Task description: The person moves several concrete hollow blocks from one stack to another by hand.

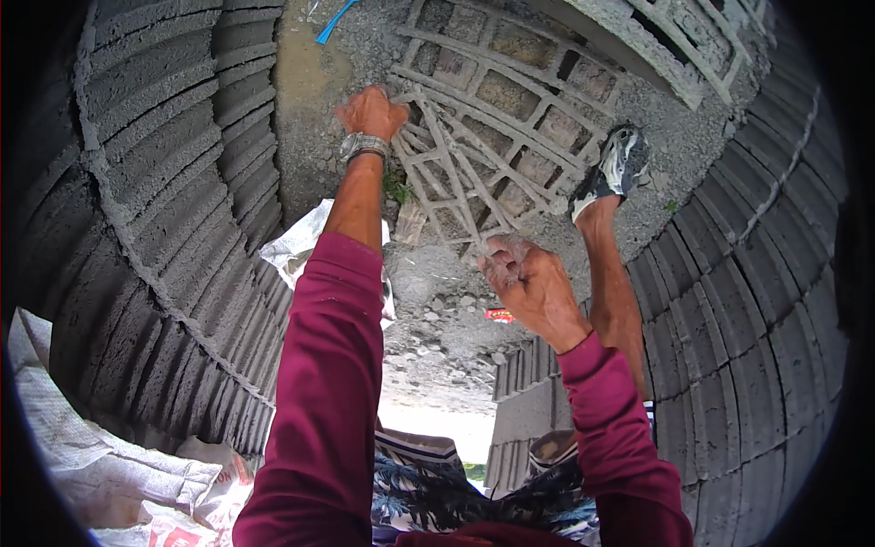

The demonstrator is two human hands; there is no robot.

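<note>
A grey, dust-coated lattice frame (456, 169) of thin crossing bars is tilted in front of me, overlapping a larger grid. My left hand (372, 114), with a watch at the wrist, is closed around its far left corner. At its near end my right hand (529, 273) is closed too, fingers curled round the bar ends. Behind the frame, a larger grey grid (519, 68) lies on the gritty ground, with rough patches showing through its openings. The fingertips of both hands are partly hidden.
Tall stacks of grey ribbed tiles (164, 137) rise on my left, with more stacked tiles (729, 301) on my right. Another grid panel (674, 46) stands at the far right. White sacks (137, 474) lie at lower left. My shod foot (615, 169) is beside the grid.
</note>
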